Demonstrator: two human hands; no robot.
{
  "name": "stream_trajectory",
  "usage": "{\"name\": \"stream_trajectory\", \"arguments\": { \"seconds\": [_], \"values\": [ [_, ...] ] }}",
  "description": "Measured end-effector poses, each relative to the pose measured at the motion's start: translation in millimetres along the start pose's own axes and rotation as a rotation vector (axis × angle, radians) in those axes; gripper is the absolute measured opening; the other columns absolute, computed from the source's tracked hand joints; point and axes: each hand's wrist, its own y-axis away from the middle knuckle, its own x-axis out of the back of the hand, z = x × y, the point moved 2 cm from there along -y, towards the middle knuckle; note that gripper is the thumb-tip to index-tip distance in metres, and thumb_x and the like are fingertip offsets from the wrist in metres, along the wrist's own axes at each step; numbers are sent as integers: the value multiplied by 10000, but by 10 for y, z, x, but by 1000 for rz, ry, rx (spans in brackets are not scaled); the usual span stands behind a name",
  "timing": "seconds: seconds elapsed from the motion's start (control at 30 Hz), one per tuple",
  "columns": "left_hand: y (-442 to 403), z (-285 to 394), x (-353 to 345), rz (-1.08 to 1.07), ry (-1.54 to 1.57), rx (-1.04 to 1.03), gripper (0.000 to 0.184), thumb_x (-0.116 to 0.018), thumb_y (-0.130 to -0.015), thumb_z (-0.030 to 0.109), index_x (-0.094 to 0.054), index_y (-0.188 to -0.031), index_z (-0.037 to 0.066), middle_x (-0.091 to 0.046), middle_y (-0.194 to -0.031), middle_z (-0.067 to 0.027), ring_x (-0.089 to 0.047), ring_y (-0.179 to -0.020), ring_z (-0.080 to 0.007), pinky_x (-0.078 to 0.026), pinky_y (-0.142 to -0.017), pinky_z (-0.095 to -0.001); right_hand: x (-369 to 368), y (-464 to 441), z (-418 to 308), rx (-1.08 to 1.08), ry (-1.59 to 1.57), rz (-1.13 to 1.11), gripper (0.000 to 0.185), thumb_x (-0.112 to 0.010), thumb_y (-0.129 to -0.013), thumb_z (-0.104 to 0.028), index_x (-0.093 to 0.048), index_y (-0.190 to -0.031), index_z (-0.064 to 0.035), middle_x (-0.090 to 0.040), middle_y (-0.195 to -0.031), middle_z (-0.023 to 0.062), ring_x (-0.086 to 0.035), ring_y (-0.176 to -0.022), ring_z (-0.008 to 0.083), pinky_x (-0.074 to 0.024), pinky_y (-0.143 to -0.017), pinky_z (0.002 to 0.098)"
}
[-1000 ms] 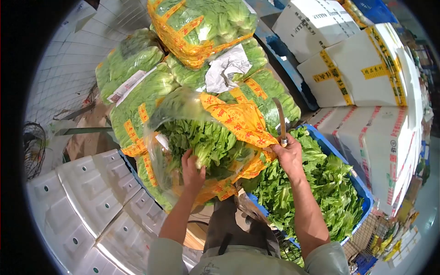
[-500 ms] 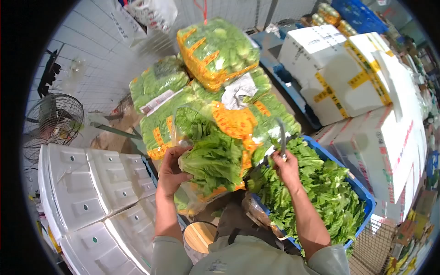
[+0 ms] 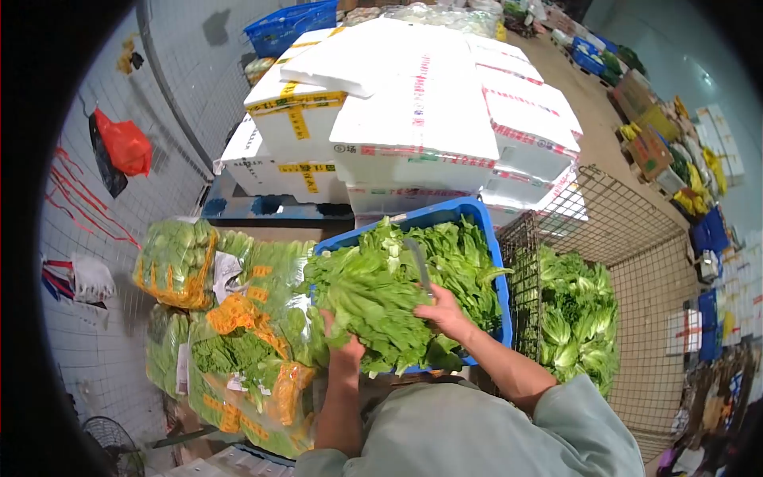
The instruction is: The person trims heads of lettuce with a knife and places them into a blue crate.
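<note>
A leafy head of green lettuce (image 3: 362,294) lies across my left hand (image 3: 345,344), whose fingers are partly hidden beneath the leaves. My right hand (image 3: 447,314) is closed around a knife (image 3: 418,262), blade pointing up and away, beside the same head. Both hands are over a blue crate (image 3: 491,246) filled with loose lettuce leaves and heads. Left of the crate, an opened plastic bag of lettuce (image 3: 230,354) shows orange printed film pulled back.
White foam boxes (image 3: 413,103) are stacked behind the crate. A wire cage (image 3: 648,318) with more lettuce (image 3: 576,318) stands to the right. Packed lettuce bags (image 3: 175,258) are piled at the left, near a wire-mesh wall (image 3: 179,87).
My view and both hands have turned right, from the opened bag to the blue crate. The lettuce in my left hand has moved over the crate; the knife stays in my right hand.
</note>
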Motion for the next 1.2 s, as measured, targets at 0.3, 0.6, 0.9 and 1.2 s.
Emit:
{"name": "stream_trajectory", "arguments": {
  "seconds": [0.3,0.6,0.9,1.2],
  "values": [
    [-210,-243,-48,101,-88,276,613,-733,-766,306,-496,-1272,55,-593,-1188,-93,-611,-1004,-234,-528,-847,-387,213,600,214,86,-171,90,456,-719,-772,-145,-552,-1177,-19,-633,-935,19,-565,-706,83,-444,-580,239],
    [-34,310,-851,-264,-1236,85,811,-831,-627,241,-443,-1296,-4,-583,-1167,-105,-533,-1082,-188,-392,-969,-313,457,746,-52,173,455,438,230,-532,-872,-221,-615,-900,-8,-637,-715,128,-612,-604,257,-483,-565,363],
    [-69,129,-1016,-432,-1586,157,922,-826,-578,362,-432,-1304,-47,-516,-1281,-179,-485,-1195,-275,-339,-1037,-355,-23,655,-584,658,1171,261,198,-632,-812,-217,-574,-909,-55,-591,-706,114,-614,-673,305,-498,-591,418],
    [-54,-29,-906,-413,-1660,216,877,-856,-567,347,-447,-1252,-18,-599,-1120,-177,-568,-1078,-290,-419,-967,-364,611,524,-49,545,996,253,207,-590,-826,-229,-645,-960,-82,-656,-835,135,-635,-755,328,-503,-642,422]
  ]
}}
